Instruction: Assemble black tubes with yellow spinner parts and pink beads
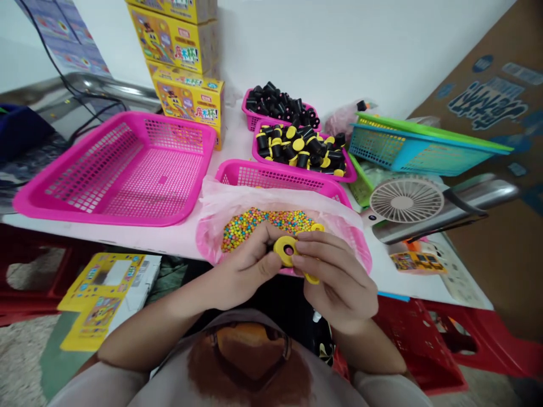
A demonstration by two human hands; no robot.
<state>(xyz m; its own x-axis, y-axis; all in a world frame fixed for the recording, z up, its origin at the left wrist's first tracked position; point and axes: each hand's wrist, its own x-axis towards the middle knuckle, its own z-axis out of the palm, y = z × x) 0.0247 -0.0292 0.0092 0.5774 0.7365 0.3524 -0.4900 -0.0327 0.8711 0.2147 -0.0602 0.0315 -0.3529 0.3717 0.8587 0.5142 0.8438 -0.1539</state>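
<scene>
**Yellow ring held between both hands over bead basket**

Hidden or unclear: the underside of the round yellow plastic ring (285,247) was covered by fingers, and what lay beneath it in the left palm could not be made out. A second yellow piece (312,278) showed only as an edge below the right fingers. The front rim of the pink plastic basket lined with a pink bag (339,217) was masked by both hands.

The left hand (246,271) was curled closed, thumb pressed against the ring's near side. The right hand (335,277) was pinched on the ring's right edge, fingers narrow, with the second piece tucked under them. The ring sat between the two hands, just above the near edge of the small multicoloured beads (254,221) in the bag. Another yellow ring (317,227) lay on the beads beside the right fingers.

Surroundings: a large empty-meshed pink tray (123,169) stood to the left; two pink baskets of black and yellow caps (303,148) stood behind; a white handheld fan (405,199) lay to the right; yellow printed cartons (186,68) were stacked at the wall.
</scene>
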